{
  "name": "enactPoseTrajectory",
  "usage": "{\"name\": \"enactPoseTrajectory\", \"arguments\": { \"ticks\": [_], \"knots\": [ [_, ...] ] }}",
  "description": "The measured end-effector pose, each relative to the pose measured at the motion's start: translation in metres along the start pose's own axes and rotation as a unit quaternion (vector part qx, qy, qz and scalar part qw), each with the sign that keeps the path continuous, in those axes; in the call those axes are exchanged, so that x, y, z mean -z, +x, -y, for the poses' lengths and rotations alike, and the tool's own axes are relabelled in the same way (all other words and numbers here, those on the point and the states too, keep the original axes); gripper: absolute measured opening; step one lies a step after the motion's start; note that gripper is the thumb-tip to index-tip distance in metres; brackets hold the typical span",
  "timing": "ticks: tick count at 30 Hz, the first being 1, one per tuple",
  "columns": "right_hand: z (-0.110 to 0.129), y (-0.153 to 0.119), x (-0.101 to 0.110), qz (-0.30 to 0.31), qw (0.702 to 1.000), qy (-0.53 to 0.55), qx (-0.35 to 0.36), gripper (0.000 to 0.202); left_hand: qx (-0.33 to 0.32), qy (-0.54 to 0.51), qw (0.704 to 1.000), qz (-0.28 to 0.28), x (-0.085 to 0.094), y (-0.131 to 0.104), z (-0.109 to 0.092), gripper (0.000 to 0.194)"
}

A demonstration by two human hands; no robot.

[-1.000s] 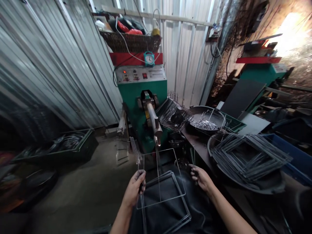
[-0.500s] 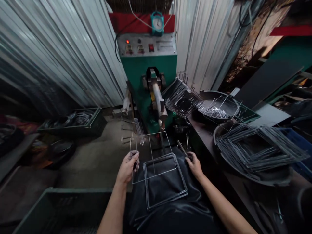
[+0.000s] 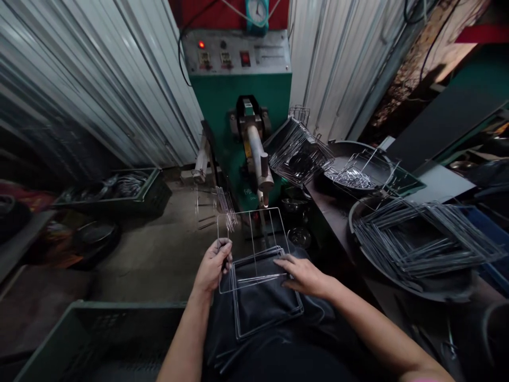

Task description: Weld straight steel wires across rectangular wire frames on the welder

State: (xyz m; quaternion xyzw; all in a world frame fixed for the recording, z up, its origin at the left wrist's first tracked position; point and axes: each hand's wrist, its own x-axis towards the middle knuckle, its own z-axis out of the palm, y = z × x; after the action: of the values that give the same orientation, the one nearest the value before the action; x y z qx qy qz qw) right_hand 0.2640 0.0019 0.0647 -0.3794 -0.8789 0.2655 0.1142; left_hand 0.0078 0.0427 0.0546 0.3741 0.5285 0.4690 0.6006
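Note:
My left hand [image 3: 214,263] pinches the left side of a rectangular wire frame [image 3: 251,213] with thin cross wires. The frame is raised, its far edge close below the electrode tip [image 3: 264,199] of a green spot welding machine [image 3: 250,85]. At the frame's right side, my right hand [image 3: 302,273] has its fingers bent over thin, bright wire rods [image 3: 260,278], which point left across the frame; its thumb is partly hidden. Underneath, more wire frames [image 3: 270,321] lie on the dark apron over my lap, with a few loose rods [image 3: 228,359] nearer me.
At right, a round pan [image 3: 353,233] holds stacked wire frames; behind it another pan [image 3: 384,154] contains small wire pieces. Crossed frames [image 3: 298,148] hang beside the machine. Green crates [image 3: 119,305] [image 3: 153,196] stand at left. Thin rods [image 3: 225,204] stick up by the machine.
My right hand has moved left from beside my lap to the frame's right side, bringing rods over it. The frame has turned slightly and shifted right in my left hand. The view has tilted down.

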Motion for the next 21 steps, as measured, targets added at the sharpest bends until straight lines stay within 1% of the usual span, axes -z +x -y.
{"name": "enactPoseTrajectory", "arguments": {
  "ticks": [3,12,16,21],
  "knots": [
    [-0.001,0.003,-0.001,0.006,1.000,-0.011,-0.012,0.058,0.009,-0.004,1.000,0.002,0.002,0.000,0.001,0.031],
    [0.006,0.007,0.003,0.022,0.999,0.016,-0.040,0.060,0.018,-0.005,1.000,0.010,0.003,0.002,0.004,0.031],
    [0.011,0.005,0.010,0.036,0.998,0.008,-0.055,0.057,0.024,-0.014,1.000,0.014,0.002,0.002,0.006,0.030],
    [0.016,0.005,0.022,0.047,0.997,-0.013,-0.053,0.058,0.015,-0.017,1.000,0.015,0.002,-0.001,0.006,0.030]
  ]
}}
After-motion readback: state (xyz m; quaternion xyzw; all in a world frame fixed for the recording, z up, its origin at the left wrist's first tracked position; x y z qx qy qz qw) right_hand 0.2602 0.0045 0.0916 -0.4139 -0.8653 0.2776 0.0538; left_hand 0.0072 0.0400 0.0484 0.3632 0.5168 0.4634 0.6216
